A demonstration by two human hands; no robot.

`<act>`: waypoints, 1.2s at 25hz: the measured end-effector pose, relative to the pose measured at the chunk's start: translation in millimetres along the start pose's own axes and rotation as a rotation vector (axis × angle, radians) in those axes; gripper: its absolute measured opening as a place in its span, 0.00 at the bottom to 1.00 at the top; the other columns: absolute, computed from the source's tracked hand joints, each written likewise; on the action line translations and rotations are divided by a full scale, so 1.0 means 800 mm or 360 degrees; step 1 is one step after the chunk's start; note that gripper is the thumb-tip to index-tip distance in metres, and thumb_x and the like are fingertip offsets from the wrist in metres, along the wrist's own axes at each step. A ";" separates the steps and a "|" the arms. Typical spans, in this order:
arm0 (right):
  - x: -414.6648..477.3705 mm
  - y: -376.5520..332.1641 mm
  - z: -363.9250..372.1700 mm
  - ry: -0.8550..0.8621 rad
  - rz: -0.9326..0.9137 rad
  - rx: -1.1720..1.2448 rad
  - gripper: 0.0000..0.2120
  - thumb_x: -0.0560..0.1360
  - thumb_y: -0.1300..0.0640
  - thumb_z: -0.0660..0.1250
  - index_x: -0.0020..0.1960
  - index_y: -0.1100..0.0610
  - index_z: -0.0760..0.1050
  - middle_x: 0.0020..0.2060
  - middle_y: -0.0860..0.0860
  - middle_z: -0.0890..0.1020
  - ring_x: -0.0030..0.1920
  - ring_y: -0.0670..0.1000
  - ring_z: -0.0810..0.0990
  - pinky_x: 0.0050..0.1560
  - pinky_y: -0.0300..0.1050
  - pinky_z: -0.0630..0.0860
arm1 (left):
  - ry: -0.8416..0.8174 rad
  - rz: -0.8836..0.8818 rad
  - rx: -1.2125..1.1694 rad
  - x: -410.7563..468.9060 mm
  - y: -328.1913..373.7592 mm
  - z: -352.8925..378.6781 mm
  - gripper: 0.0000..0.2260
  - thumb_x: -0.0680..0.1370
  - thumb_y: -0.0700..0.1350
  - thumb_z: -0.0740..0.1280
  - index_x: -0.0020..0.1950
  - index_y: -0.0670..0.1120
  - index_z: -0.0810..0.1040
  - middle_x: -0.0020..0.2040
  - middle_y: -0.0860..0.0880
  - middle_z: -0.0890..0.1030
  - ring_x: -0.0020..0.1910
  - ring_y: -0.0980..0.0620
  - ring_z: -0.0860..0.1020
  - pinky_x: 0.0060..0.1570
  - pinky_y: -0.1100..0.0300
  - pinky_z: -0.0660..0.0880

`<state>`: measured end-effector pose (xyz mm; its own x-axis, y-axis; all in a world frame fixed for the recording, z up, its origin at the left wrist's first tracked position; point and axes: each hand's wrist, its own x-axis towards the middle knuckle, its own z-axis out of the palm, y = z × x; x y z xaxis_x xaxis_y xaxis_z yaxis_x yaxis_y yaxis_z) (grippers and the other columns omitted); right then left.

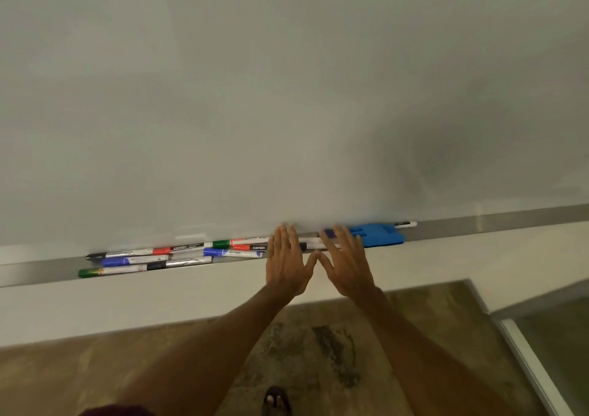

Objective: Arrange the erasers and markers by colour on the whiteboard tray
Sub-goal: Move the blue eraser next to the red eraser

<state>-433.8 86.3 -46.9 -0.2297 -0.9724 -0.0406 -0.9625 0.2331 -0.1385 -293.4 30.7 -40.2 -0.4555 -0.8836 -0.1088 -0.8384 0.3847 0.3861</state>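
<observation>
A long metal whiteboard tray [478, 229] runs under the whiteboard [287, 96]. Several markers lie mixed in it: a green-capped one [111, 270], blue-capped ones [134, 261] [231, 252], red ones [178, 249] [251, 247], a green one [221, 243]. A blue eraser [377, 233] lies at the right, with a white marker [404, 224] behind it. My left hand [287, 256] and my right hand [345, 259] hover flat over the tray's middle, fingers spread, thumbs nearly touching, holding nothing. They hide parts of a purple marker [328, 233] and others.
Below the tray is a white wall strip [159, 300], then a brown patterned floor [318, 352] with my sandalled foot [276, 401]. A glass panel with a metal frame [541, 352] stands at the lower right.
</observation>
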 end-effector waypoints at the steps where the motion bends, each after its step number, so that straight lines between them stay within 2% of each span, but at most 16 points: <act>1: -0.003 0.013 -0.005 0.0011 0.0038 -0.0009 0.42 0.69 0.32 0.26 0.77 0.47 0.50 0.78 0.53 0.54 0.78 0.56 0.51 0.77 0.58 0.49 | -0.0027 0.0032 -0.0014 0.003 0.013 0.004 0.37 0.79 0.65 0.47 0.78 0.42 0.42 0.79 0.41 0.42 0.78 0.43 0.41 0.76 0.50 0.41; 5: -0.007 0.054 -0.017 0.0086 0.0257 0.0142 0.32 0.77 0.37 0.42 0.74 0.52 0.62 0.75 0.58 0.63 0.75 0.59 0.59 0.75 0.59 0.56 | -0.0206 0.0117 -0.0173 0.017 0.055 0.018 0.33 0.81 0.59 0.51 0.78 0.41 0.44 0.79 0.40 0.45 0.78 0.43 0.44 0.76 0.50 0.44; 8: 0.000 0.079 -0.019 0.0158 0.0417 0.0218 0.25 0.80 0.44 0.56 0.72 0.54 0.65 0.73 0.60 0.65 0.74 0.61 0.61 0.74 0.58 0.59 | -0.0410 0.0200 -0.0275 0.027 0.079 0.026 0.31 0.82 0.53 0.53 0.77 0.39 0.43 0.79 0.40 0.45 0.78 0.43 0.44 0.77 0.50 0.44; 11: 0.011 0.097 -0.024 0.0161 0.0506 0.0308 0.24 0.80 0.45 0.56 0.71 0.56 0.66 0.72 0.60 0.66 0.73 0.61 0.61 0.74 0.58 0.60 | -0.0541 0.0219 -0.0302 0.039 0.092 0.031 0.31 0.82 0.51 0.54 0.77 0.38 0.42 0.79 0.40 0.44 0.78 0.43 0.43 0.77 0.48 0.44; 19: 0.028 0.122 -0.028 -0.0027 0.0625 0.0467 0.24 0.80 0.44 0.54 0.72 0.55 0.64 0.73 0.61 0.62 0.73 0.62 0.60 0.73 0.59 0.59 | -0.0648 0.0217 -0.0269 0.053 0.105 0.042 0.32 0.81 0.52 0.57 0.77 0.38 0.46 0.79 0.41 0.49 0.78 0.43 0.47 0.75 0.44 0.43; 24: 0.031 0.126 -0.028 -0.0115 0.0651 0.0519 0.24 0.80 0.45 0.54 0.71 0.56 0.64 0.71 0.62 0.63 0.72 0.63 0.61 0.71 0.59 0.61 | -0.0699 0.0182 -0.0329 0.054 0.109 0.048 0.33 0.81 0.51 0.58 0.77 0.39 0.44 0.79 0.42 0.46 0.78 0.45 0.45 0.75 0.43 0.40; 27: 0.030 0.124 -0.030 -0.0077 0.0668 0.0576 0.23 0.80 0.46 0.55 0.70 0.57 0.66 0.69 0.61 0.68 0.70 0.62 0.64 0.71 0.57 0.61 | -0.0647 0.0183 -0.0425 0.053 0.104 0.049 0.32 0.80 0.50 0.59 0.77 0.40 0.47 0.79 0.42 0.50 0.78 0.44 0.48 0.75 0.43 0.42; 30: 0.025 0.117 -0.034 0.0027 0.0689 0.0632 0.22 0.80 0.47 0.58 0.69 0.59 0.67 0.67 0.61 0.70 0.68 0.62 0.66 0.69 0.56 0.63 | -0.0612 0.0182 -0.0514 0.048 0.096 0.046 0.33 0.80 0.48 0.60 0.77 0.40 0.45 0.79 0.43 0.48 0.78 0.45 0.45 0.75 0.45 0.42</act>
<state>-532.3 88.1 -33.8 -0.5955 -0.7872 -0.1605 -0.6536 0.5908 -0.4729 -386.3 36.2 -48.7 -0.6667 -0.6554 -0.3550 -0.6695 0.3172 0.6716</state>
